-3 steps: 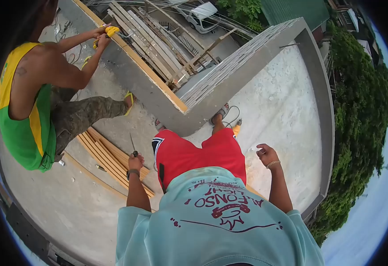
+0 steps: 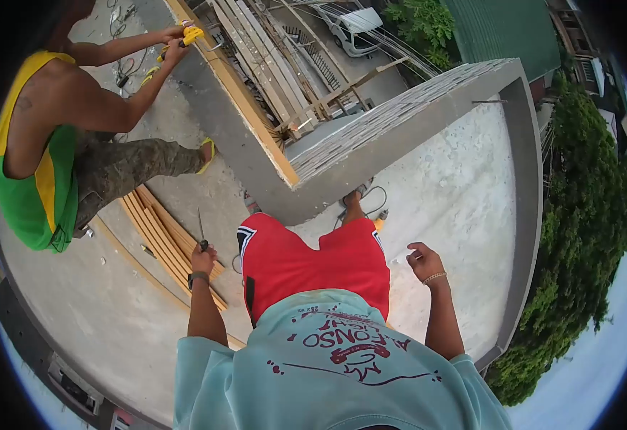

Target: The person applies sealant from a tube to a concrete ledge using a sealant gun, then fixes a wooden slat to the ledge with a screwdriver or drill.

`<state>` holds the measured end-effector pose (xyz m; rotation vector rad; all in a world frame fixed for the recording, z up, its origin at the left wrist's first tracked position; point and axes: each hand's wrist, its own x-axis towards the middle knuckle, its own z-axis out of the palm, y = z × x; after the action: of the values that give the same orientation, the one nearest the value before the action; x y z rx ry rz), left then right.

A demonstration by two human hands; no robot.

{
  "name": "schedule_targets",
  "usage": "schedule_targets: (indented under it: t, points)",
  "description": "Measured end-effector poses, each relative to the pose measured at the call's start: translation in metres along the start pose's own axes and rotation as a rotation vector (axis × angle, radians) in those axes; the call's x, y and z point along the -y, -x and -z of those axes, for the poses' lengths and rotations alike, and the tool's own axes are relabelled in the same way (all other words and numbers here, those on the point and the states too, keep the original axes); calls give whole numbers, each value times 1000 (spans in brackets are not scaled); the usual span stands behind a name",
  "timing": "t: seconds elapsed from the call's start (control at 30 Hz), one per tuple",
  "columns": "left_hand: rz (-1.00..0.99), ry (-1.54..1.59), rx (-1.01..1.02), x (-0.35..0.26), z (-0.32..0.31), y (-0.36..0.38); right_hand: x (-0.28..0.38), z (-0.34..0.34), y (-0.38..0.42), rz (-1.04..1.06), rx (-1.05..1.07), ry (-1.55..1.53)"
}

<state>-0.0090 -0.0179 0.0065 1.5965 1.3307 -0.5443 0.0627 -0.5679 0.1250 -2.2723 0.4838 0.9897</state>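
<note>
My left hand [image 2: 202, 261], with a dark band at its wrist, is wrapped round the black handle of a thin metal screwdriver-like tool [image 2: 201, 228], whose shaft points away from me. Beyond and beside that hand, long wooden strips [image 2: 157, 231] lie on the concrete floor. My right hand [image 2: 426, 264], wearing a bracelet, is raised over the pale concrete at my right. It holds nothing, and its fingers are partly bent and apart.
A co-worker [image 2: 62, 107] at the left holds a yellow power tool [image 2: 193, 34] at the wooden edging [image 2: 256, 129] of a low wall. A concrete parapet [image 2: 399, 136] runs to the right. A yellow-and-black tool [image 2: 379, 221] with a cable lies near my foot.
The view has shifted, so my body and both hands appear slightly further left. My left hand still holds the tool, and my right hand remains empty.
</note>
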Motion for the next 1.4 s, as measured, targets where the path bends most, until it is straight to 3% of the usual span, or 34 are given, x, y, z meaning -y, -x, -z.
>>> schedule_targets:
  t: [0.1, 0.2, 0.23, 0.37, 0.43, 0.5, 0.53, 0.6, 0.67, 0.7, 0.83, 0.93, 0.97, 1.2, 1.4]
  points:
    - [-80, -13, -41, 20, -67, -3, -42, 48, -79, 101, 102, 57]
    - [-37, -166, -124, -8, -114, 26, -37, 85, -157, 232, 192, 277]
    - [-157, -225, -112, 10, -122, 4, -34, 95, -186, 271, 177, 296]
    - [-266, -389, -162, -2, -162, -21, -19, 100, -251, 391, 168, 358]
    - [-418, -401, -338, -19, -186, -45, 0, 84, -278, 507, 194, 338]
    - [-469, -396, -436, -20, -201, -102, 14, 48, -306, 731, 218, 299]
    - [-464, -390, -512, -15, -209, -136, 18, 29, -321, 741, 227, 307]
    - [-461, -337, -651, -9, -230, -195, 30, -9, -354, 1186, 341, 475]
    - [-477, -242, -784, -12, -253, -228, 51, -45, -379, 1341, 440, 617]
    - [-507, -202, -846, -10, -263, -241, 60, -64, -392, 1479, 502, 734]
    - [-523, -111, -959, -8, -308, -262, 80, -138, -450, 1707, 585, 981]
    - [-598, -353, -1149, -5, -316, -268, 89, -191, -487, 1908, 661, 926]
    - [-624, -335, -1106, -4, -313, -266, 94, -206, -494, 1898, 733, 1043]
    - [-813, -395, -1004, 8, -305, -269, 86, -266, -508, 2102, 880, 1090]
    - [-867, -371, -1012, 11, -304, -270, 80, -275, -500, 2113, 785, 1142]
